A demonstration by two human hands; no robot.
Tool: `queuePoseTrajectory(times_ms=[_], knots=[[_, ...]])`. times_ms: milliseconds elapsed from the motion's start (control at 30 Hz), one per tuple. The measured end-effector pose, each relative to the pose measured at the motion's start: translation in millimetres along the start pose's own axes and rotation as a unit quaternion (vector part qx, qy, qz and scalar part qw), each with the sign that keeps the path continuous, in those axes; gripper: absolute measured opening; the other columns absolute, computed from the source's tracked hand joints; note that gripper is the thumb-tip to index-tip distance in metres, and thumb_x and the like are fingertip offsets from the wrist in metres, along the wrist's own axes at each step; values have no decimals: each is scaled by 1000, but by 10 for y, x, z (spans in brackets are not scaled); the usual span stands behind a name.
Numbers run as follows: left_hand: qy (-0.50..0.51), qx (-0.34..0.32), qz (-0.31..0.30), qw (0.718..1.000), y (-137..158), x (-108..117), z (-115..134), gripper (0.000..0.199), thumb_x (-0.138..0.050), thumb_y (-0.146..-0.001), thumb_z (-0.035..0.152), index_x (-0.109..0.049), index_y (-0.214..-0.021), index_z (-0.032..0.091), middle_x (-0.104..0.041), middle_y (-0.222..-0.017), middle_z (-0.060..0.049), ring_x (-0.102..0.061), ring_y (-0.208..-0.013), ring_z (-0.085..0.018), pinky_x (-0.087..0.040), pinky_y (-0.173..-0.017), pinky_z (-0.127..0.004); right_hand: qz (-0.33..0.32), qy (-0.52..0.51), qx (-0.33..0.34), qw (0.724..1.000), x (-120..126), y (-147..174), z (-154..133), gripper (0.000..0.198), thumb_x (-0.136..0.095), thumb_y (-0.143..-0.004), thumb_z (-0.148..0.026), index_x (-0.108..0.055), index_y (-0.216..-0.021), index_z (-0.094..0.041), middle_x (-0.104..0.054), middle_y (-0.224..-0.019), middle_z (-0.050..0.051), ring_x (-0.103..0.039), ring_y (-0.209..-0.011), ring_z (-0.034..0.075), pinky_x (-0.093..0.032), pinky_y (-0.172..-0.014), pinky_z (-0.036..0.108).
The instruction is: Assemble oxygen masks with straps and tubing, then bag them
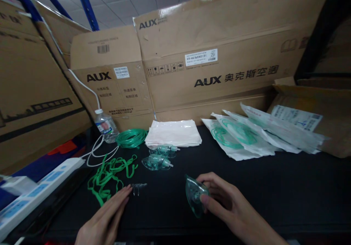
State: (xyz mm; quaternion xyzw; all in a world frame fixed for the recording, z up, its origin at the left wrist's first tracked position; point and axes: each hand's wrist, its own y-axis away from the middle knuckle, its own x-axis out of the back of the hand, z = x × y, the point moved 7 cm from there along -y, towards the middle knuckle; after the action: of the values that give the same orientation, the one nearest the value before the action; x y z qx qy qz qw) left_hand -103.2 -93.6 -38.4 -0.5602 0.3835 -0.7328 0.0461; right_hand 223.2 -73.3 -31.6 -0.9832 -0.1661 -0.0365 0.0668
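Note:
My right hand (pixel 222 203) holds a green see-through oxygen mask (pixel 195 195) between thumb and fingers, tilted up a little above the black table. On the left, my left hand (pixel 106 215) lies with its fingers stretched out together and nothing gripped in them. Its fingertips reach the small clear plastic pieces (pixel 139 187), though I cannot tell whether they touch. Beyond that hand is a tangle of green elastic straps (pixel 109 173). Two more green masks lie farther back, one in front (pixel 157 162) and one just behind (pixel 163 150), each with a pale connector.
A coil of green tubing (pixel 131 138) lies beside a plastic bottle (pixel 105 126). White bags (pixel 173 133) are stacked at the back, and packets with green tubing (pixel 233 135) lean rightward against an open carton (pixel 337 120). A power strip (pixel 41 190) runs along the left; AUX cartons (pixel 219 62) wall the back.

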Motion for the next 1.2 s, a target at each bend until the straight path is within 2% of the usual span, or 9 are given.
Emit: queuePoseTrajectory(times_ms=[233, 500, 667, 800, 1000, 1200], knots=[[20, -31, -14, 999, -128, 17, 223, 43, -50, -104, 39, -55, -146, 40, -70, -136, 6, -75, -109, -20, -61, -93, -26, -2, -2, 4, 1000, -7, 8, -1, 35, -64, -95, -55, -65, -111, -24, -65, -94, 2, -62, -86, 18, -51, -76, 30], [65, 22, -25, 997, -233, -77, 201, 36, -53, -102, 43, -68, -133, 35, -73, -131, 4, -75, -112, -23, -61, -100, -33, 0, 10, 3, 1000, 2, 16, -21, 32, -63, -96, -51, -65, -113, -24, -67, -97, 3, -64, -89, 20, -53, -79, 32], [85, 2, -20, 996, -344, -167, 324, 32, -53, -103, 39, -72, -129, 33, -75, -128, 3, -75, -111, -22, -60, -101, -33, -1, 21, 13, 1000, 3, 14, -42, 31, -62, -96, -52, -66, -111, -24, -68, -95, 3, -64, -87, 20, -54, -77, 31], [97, -26, -12, 995, -408, -201, 464, 34, -53, -104, 36, -68, -133, 32, -74, -129, 2, -74, -113, -22, -60, -102, -33, 2, 27, 10, 1000, 12, 20, -41, 29, -63, -96, -50, -66, -111, -26, -69, -99, 3, -65, -91, 21, -54, -81, 32], [80, -6, -45, 996, -316, -149, 318, 38, -54, -103, 39, -65, -138, 34, -72, -133, 3, -74, -114, -22, -60, -102, -33, 10, 38, 19, 999, 21, 19, -33, 28, -63, -96, -48, -66, -112, -25, -68, -98, 3, -65, -87, 19, -53, -77, 31], [75, 9, -38, 996, -257, -132, 228, 35, -54, -102, 42, -69, -132, 35, -74, -130, 5, -74, -113, -22, -62, -98, -32, 82, 83, 35, 993, 102, 14, -8, 29, -63, -94, -44, -65, -114, -23, -70, -98, 4, -66, -88, 21, -52, -78, 32]])
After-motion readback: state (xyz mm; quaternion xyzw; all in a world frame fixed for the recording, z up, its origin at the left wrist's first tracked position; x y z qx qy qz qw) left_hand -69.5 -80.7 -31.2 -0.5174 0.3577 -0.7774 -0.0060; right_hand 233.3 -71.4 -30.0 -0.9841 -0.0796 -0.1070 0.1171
